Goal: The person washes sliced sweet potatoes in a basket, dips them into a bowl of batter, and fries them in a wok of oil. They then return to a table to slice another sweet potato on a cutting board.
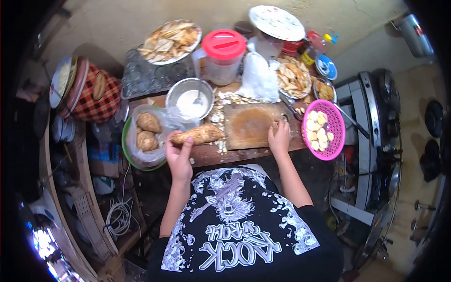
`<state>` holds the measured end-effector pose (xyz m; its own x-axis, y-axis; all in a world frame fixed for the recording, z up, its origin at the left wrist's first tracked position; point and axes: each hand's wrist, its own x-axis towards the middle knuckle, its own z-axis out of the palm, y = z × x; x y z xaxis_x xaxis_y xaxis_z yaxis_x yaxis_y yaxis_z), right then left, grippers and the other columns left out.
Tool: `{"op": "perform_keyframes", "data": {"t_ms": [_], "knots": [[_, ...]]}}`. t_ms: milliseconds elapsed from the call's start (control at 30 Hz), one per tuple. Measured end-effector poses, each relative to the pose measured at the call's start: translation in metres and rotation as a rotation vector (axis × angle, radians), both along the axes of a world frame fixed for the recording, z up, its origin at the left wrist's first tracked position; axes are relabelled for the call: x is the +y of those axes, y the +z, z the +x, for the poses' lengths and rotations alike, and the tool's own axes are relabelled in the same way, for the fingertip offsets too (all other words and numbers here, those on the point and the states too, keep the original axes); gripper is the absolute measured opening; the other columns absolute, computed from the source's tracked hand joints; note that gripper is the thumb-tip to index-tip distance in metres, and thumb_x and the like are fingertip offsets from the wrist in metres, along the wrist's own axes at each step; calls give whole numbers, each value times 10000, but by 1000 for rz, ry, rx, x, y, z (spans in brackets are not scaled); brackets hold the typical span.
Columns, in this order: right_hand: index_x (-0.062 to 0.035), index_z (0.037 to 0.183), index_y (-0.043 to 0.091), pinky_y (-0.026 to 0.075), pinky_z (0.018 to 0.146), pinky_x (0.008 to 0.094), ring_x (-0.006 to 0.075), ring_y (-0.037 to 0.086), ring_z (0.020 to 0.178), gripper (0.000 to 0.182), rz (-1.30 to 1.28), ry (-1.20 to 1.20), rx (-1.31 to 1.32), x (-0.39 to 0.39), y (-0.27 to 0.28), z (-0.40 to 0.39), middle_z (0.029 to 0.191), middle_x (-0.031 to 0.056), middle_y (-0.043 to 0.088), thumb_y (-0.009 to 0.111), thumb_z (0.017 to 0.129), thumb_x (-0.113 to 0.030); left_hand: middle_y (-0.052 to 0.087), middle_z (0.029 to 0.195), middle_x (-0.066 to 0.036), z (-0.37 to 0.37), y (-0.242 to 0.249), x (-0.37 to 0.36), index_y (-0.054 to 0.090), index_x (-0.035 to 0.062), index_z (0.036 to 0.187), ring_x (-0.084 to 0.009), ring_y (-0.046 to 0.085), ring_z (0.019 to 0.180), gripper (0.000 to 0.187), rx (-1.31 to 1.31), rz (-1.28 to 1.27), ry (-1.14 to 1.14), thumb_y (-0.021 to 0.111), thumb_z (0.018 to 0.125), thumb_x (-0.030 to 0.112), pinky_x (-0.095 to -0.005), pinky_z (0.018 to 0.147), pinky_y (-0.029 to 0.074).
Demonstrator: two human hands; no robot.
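My left hand [178, 152] grips a long brown root tuber [199, 135] by its near end and holds it over the table just left of the wooden cutting board [249, 126]. My right hand [280, 136] rests on the board's right edge, its fingers curled around the dark handle of a knife [285, 117]; the blade is barely visible. Two more brown tubers [148, 129] lie in a plastic bag inside a green bowl [126, 145] at the left. A pink basket [338, 127] at the right holds pale peeled pieces.
A metal bowl [190, 99] of white liquid, a red-lidded jug [224, 55], a plastic bag [258, 77] and plates of sliced chips [169, 41] crowd the back. Peel scraps [218, 115] litter the table. A stove [380, 127] stands at the right, a checked tin [94, 91] at the left.
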<state>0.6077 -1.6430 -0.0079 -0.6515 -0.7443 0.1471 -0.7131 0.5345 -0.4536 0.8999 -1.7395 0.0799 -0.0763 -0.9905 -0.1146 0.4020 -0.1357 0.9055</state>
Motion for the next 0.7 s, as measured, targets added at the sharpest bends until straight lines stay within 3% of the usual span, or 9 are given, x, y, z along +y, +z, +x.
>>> {"op": "perform_keyframes", "data": {"t_ms": [133, 300, 367, 400, 467, 567, 700], "knots": [[-16, 1214, 477, 393, 936, 448, 378, 465, 1102, 477, 84, -56, 14, -3, 3, -42, 1146, 215, 479, 613, 764, -94, 554, 972, -29, -66, -42, 3, 492, 58, 1107, -100, 539, 889, 317, -58, 41, -198, 664, 842, 49, -230, 772, 459], [21, 1264, 409, 388, 947, 438, 372, 458, 1117, 515, 176, -172, 83, -31, -24, -92, 1165, 229, 484, 573, 784, -64, 543, 938, -19, -139, -77, 5, 505, 60, 1042, -77, 519, 816, 320, -210, -56, -240, 722, 811, 107, -202, 681, 427], [17, 1261, 409, 377, 958, 430, 361, 456, 1118, 495, 255, -221, 70, -41, -32, -102, 1158, 223, 494, 553, 795, -66, 541, 909, -25, -155, -92, 7, 484, 46, 1023, -87, 531, 830, 345, -271, -90, -245, 737, 792, 85, -207, 718, 443], [14, 1186, 463, 359, 970, 418, 342, 459, 1103, 390, 295, -219, 72, -43, -32, -105, 1126, 204, 518, 527, 812, -76, 545, 911, -30, -159, -101, 8, 485, 44, 1019, -89, 534, 841, 351, -253, -58, -284, 743, 787, 94, -209, 724, 443], [9, 1142, 492, 371, 936, 439, 350, 468, 1070, 358, 284, -209, 147, -43, -46, -114, 1083, 193, 531, 529, 796, -75, 568, 915, -47, -158, -108, 10, 503, 40, 987, -114, 554, 882, 357, -305, -3, -380, 767, 765, 134, -245, 764, 456], [-11, 1044, 526, 383, 889, 442, 330, 483, 1028, 274, 280, -175, 250, -42, -58, -115, 1027, 170, 545, 539, 786, -100, 581, 914, -52, -142, -112, 8, 524, 37, 957, -139, 569, 903, 353, -669, -299, -467, 780, 744, 154, -281, 800, 460], [-30, 954, 545, 383, 855, 422, 285, 495, 998, 209, 273, -154, 259, -34, -38, -87, 990, 142, 556, 556, 781, -147, 591, 945, -94, -131, -111, 5, 549, 27, 975, -233, 591, 926, 379, -785, -465, -568, 782, 700, 145, -333, 820, 467]]}}
